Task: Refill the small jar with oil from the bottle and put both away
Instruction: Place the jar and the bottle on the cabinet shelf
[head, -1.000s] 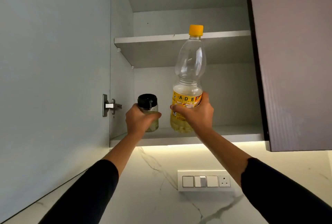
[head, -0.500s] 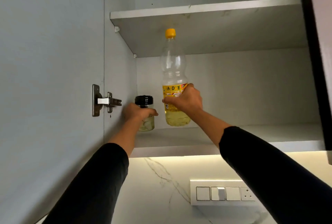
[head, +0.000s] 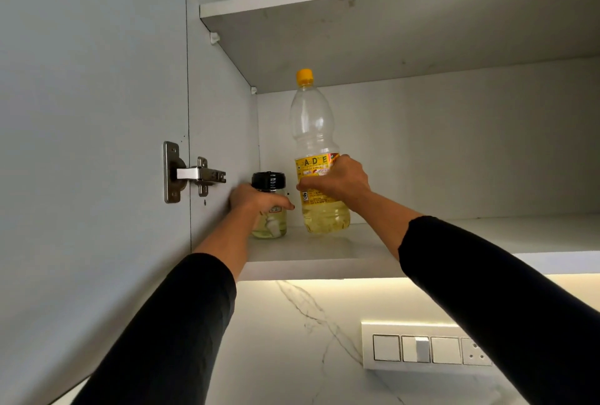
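Head view, open wall cupboard.

Student: Where do the task's things stand, and how are they held?

Tutor: Small jar (head: 271, 226) and bottle (head: 313, 132) are upright, side by side, apparently resting at the left end of the lower shelf (head: 324, 258). Left hand (head: 256, 201) curls round the jar's glass below its black lid. Right hand (head: 337, 182) wraps the bottle's label, fingers closed on it.

Student: What could go wrong?

Tutor: In my judgement, the tall bottle, with oil only in its lowest part, may topple if let go off-balance or clipped by a wrist. The jar, close to the side wall, could knock against it.

Student: And the surroundings?

Tutor: Pale, smooth shelves, with an upper shelf (head: 357, 31) overhead. The door (head: 91, 145) is swung left on a steel hinge (head: 191, 174). Below is a lit, marble-veined wall (head: 292, 323) with a switch plate (head: 425, 348).
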